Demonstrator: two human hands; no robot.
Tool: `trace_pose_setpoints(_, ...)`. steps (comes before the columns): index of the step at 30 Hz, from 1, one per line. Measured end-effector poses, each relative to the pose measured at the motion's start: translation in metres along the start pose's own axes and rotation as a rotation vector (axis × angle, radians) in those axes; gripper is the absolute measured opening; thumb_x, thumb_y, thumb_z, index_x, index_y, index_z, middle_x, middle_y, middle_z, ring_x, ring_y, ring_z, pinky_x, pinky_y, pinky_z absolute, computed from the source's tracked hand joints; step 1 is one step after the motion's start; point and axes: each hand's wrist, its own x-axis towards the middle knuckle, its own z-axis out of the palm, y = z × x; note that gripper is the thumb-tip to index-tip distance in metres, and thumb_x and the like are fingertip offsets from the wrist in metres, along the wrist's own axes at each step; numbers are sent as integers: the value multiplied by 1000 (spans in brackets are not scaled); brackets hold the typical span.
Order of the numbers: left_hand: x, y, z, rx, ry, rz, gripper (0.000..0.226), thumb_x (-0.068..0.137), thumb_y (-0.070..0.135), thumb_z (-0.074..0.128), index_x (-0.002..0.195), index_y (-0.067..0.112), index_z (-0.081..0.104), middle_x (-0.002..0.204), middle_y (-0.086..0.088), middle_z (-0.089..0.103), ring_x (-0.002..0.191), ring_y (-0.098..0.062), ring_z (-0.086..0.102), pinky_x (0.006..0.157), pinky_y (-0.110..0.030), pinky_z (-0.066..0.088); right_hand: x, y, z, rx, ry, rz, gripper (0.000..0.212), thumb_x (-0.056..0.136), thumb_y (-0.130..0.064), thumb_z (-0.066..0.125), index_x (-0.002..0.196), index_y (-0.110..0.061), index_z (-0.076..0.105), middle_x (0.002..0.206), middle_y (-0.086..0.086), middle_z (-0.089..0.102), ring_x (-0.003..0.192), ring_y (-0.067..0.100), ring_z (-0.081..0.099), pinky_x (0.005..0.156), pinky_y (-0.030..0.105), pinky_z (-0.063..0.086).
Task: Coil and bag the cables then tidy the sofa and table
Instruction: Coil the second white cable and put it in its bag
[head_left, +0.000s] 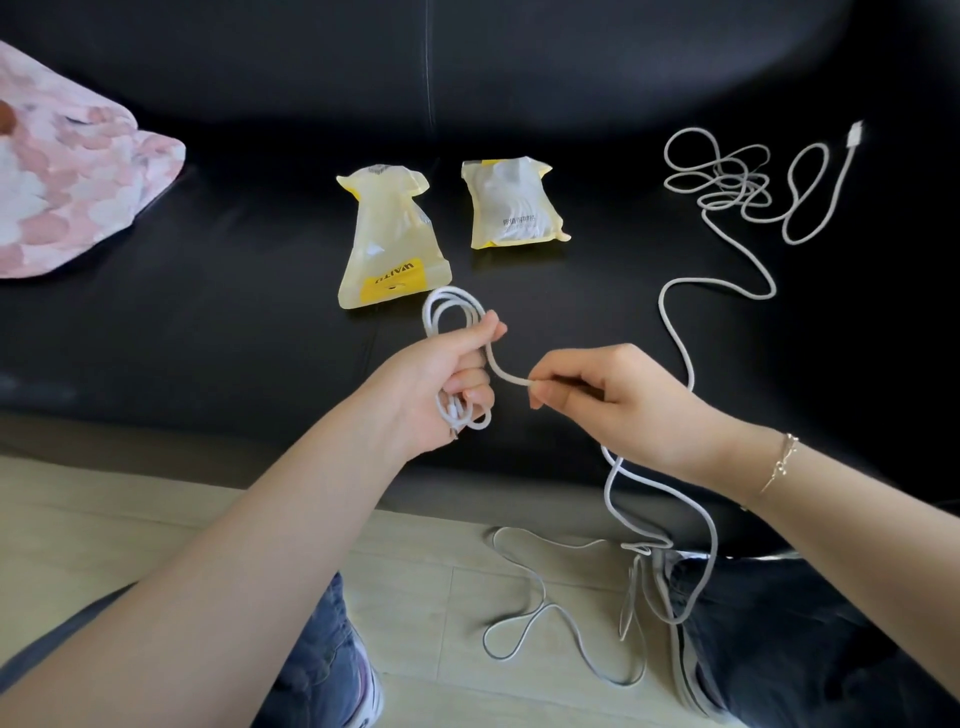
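Down low, pale floor (130, 525) with loose white cable (524, 618) trailing, then left hand (441, 384) gripping its coil, right hand (597, 395) pinching it, over black sofa (208, 322) with two yellow bags (387, 244) and tangled cable (727, 182) farther back.

— The sofa (260, 322)?
— Black leather look, smooth, faintly glossy.
— The two bags (387, 244)?
— Thin yellowish plastic, crinkled, shiny.
— The cables (675, 332)?
— White, matt, finely braided sheath.
— The floor (130, 519)?
— Pale wood-look boards.
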Motion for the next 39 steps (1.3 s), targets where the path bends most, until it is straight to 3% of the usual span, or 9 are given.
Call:
trace_pose_setpoints(4,6,2,0,-128,38,8,28,98,30,57,81,9,60,57,1,42,48,-7,39,44,-19,42,4,6,-2,5,2,127,21,96,-21,54,77,-23,63,48,-12,43,46,7,36,48,17,31)
trace_pose_setpoints(8,10,2,-1,-82,53,-7,35,101,27,51,73,8,58,83,-6,59,86,-18,60,73,-32,53,5,7,1,-27,-55,192,22,97,-21,51,79,-22,64,46,-12,42,44,6,38,47,16,32)
trace_pose_setpoints(10,9,4,-2,-117,8,0,36,102,26,48,72,7,57,84,-8,59,88,-18,60,82,-35,53,5,6,1,-15,-75,226,24,98,-21,49,79,-21,63,48,-10,43,44,6,38,47,16,30)
trace_pose_setpoints(14,8,7,-4,-235,-66,-3,35,103,28,46,75,10,53,74,-3,48,67,-11,48,68,-25,48,6,7,1,113,-169,313,37,100,-34,47,73,-14,62,51,-6,49,48,11,47,53,24,44)
trace_pose_setpoints(19,12,12,-5,-210,14,80,45,101,46,43,67,17,43,60,4,34,48,-8,29,45,-17,34,5,5,1,179,-353,383,53,99,-47,44,66,-7,60,49,2,45,49,17,48,58,24,50)
trace_pose_setpoints(25,17,18,-9,-18,196,181,47,101,51,38,66,18,37,60,5,29,49,-8,25,52,-18,24,8,5,-16,154,-411,513,51,99,-46,46,66,-9,57,47,1,33,44,18,27,42,23,27)
trace_pose_setpoints(30,16,12,-4,-129,103,216,47,102,49,36,66,18,38,60,5,32,49,-8,29,54,-20,32,8,1,-18,161,-198,439,34,87,-45,66,84,-11,62,46,-9,39,40,10,30,41,23,26)
trace_pose_setpoints(36,13,-8,14,-159,60,229,39,100,45,43,78,16,57,60,7,49,44,-5,50,51,-22,45,14,-15,4,581,-32,448,33,81,-36,75,92,-6,66,52,-2,39,43,12,27,43,24,20)
trace_pose_setpoints(39,13,-8,15,-152,52,262,40,102,44,42,80,16,59,61,6,45,45,-6,45,48,-21,44,17,-16,9,638,10,468,31,82,-33,75,92,-5,67,52,-4,35,43,10,23,42,22,18)
